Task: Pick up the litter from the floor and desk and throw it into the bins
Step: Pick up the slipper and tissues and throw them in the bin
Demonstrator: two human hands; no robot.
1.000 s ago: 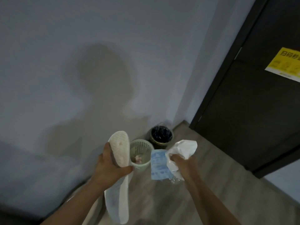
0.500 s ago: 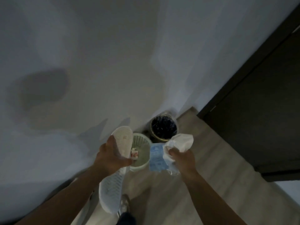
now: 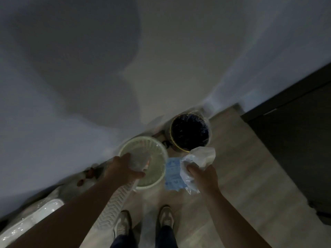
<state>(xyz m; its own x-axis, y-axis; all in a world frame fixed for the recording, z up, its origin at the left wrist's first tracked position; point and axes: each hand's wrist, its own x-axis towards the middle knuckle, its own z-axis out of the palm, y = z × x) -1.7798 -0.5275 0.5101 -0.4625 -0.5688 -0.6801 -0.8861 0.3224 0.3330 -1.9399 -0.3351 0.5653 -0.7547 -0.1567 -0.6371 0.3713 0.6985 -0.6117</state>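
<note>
My left hand (image 3: 123, 170) grips a white shoe insole (image 3: 114, 203) and holds it over the near rim of the pale green slatted bin (image 3: 157, 149); the insole's front end is blurred over the bin's mouth. My right hand (image 3: 203, 176) is closed on a bundle of litter: a crumpled white paper (image 3: 202, 156), a blue printed packet (image 3: 172, 173) and clear plastic wrap (image 3: 189, 185). It hangs just right of the green bin and in front of the dark-lined bin (image 3: 189, 131). Both bins stand against the wall.
A dark door (image 3: 293, 149) fills the right side. A white glossy object (image 3: 30, 219) lies at the lower left by the wall, with small brown bits (image 3: 89, 174) near it. My two shoes (image 3: 143, 222) stand on the wood floor below the bins.
The view has tilted down and closed in on the bins. My left hand has brought the insole forward over the green bin; my right hand keeps its bundle beside it.
</note>
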